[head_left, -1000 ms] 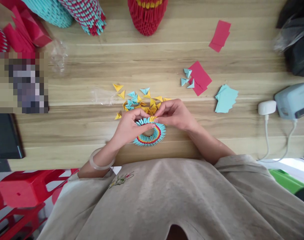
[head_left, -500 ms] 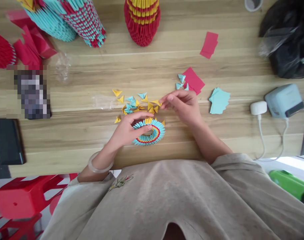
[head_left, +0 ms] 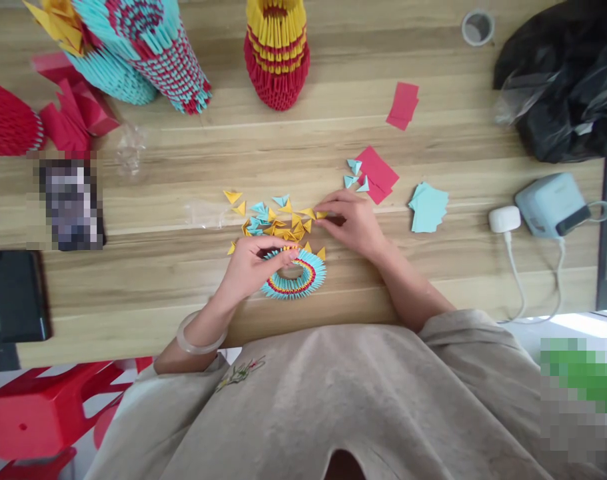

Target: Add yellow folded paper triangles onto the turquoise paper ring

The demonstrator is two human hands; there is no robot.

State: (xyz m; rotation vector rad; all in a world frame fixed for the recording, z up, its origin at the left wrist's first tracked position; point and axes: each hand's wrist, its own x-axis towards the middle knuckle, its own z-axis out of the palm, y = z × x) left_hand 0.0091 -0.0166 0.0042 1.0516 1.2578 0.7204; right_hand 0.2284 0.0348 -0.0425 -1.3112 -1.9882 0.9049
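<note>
A ring of interlocked folded paper triangles point(head_left: 313, 275), light blue outside with red and yellow rows inside, sits near the table's front edge. My left hand point(head_left: 248, 267) grips its upper left rim between thumb and fingers. To the upper right, my right hand point(head_left: 356, 223) is closed in a pinch on a small yellow paper triangle point(head_left: 321, 215). Just beyond the ring lies a loose pile of yellow triangles point(head_left: 286, 233) mixed with light blue triangles point(head_left: 259, 209). Part of the ring is hidden behind my left fingers.
Red paper slips point(head_left: 380, 175) and light blue slips point(head_left: 430, 208) lie to the right. A red-and-yellow paper vase point(head_left: 277, 67) stands at the back, with a red-and-blue paper vase point(head_left: 176, 63) to its left. Far right are a black bag point(head_left: 558, 87) and a charger point(head_left: 504, 220).
The camera view has shifted slightly. My right hand has drawn a little closer to its body side and now pinches a yellow triangle. My left hand keeps its hold on the ring.
</note>
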